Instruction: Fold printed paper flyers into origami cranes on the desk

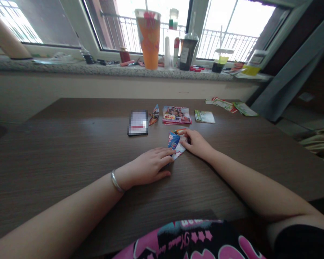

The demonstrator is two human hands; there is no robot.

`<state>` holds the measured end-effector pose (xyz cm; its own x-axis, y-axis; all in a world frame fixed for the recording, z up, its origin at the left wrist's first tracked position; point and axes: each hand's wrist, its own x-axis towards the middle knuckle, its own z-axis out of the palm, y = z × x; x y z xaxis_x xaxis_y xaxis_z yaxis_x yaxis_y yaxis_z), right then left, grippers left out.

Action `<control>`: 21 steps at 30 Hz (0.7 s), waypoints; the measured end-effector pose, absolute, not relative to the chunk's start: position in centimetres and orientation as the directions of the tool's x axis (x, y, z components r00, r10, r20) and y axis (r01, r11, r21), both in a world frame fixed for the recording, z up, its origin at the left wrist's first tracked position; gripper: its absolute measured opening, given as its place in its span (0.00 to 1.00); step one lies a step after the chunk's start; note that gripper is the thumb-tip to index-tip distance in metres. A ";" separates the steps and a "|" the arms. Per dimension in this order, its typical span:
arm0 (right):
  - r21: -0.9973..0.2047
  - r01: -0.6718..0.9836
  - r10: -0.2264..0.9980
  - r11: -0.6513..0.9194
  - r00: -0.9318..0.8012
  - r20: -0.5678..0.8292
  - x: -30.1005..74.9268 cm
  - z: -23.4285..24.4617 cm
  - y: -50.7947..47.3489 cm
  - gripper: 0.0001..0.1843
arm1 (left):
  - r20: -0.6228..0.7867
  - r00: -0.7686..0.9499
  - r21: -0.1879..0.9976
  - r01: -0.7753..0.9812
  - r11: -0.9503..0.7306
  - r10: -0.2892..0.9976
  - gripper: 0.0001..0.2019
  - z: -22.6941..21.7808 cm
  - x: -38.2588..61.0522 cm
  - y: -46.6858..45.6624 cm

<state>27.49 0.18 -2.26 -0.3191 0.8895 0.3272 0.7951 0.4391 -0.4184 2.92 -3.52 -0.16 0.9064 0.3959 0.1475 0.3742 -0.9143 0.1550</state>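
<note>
A small folded piece of printed paper (175, 142), blue, red and white, lies on the dark wooden table (70, 151) in front of me. My left hand (148, 166) rests flat on the table, its fingertips pressing the paper's near corner. My right hand (196, 142) holds the paper's right side, fingers curled on a raised flap. A silver bracelet (115, 181) circles my left wrist.
Beyond the paper lie a phone (138, 123), a small folded paper figure (154, 115), a stack of colourful leaflets (176, 115) and a green card (204, 116). More leaflets (226, 104) lie far right. The windowsill (97, 68) holds an orange cup (149, 39), bottles and pens.
</note>
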 end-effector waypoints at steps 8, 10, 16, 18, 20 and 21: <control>-0.455 0.704 0.817 0.545 -0.325 0.476 27.9 -2.1 0.3 0.07 | 0.089 0.888 0.068 0.446 -0.892 0.451 0.27 0.2 3.3 -4.1; -0.369 0.654 0.721 0.660 -0.413 0.556 27.9 -1.9 0.1 0.06 | 0.079 0.867 0.033 0.491 -0.870 0.492 0.28 0.2 3.3 -4.5; -0.119 0.531 0.511 0.839 -0.695 0.505 27.4 -1.6 -0.5 0.11 | 0.110 0.836 -0.008 0.542 -0.840 0.538 0.32 -0.5 3.1 -4.4; -0.107 0.510 0.499 0.853 -0.742 0.448 27.2 -1.5 -0.6 0.12 | 0.113 0.842 0.002 0.531 -0.847 0.528 0.31 -0.6 2.9 -4.2; -0.105 0.516 0.511 0.850 -0.760 0.401 27.0 -1.4 -0.8 0.13 | 0.110 0.846 0.010 0.524 -0.851 0.522 0.31 -0.5 2.9 -4.0; -0.106 0.528 0.524 0.843 -0.759 0.386 27.0 -1.4 -0.9 0.13 | 0.110 0.846 0.012 0.523 -0.852 0.521 0.31 -0.5 2.9 -3.9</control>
<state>26.98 -0.87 -1.39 -0.7593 0.5239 0.3859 0.5277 0.8428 -0.1057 2.85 -3.94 -0.51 0.8463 0.5213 0.1096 0.5233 -0.8520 0.0116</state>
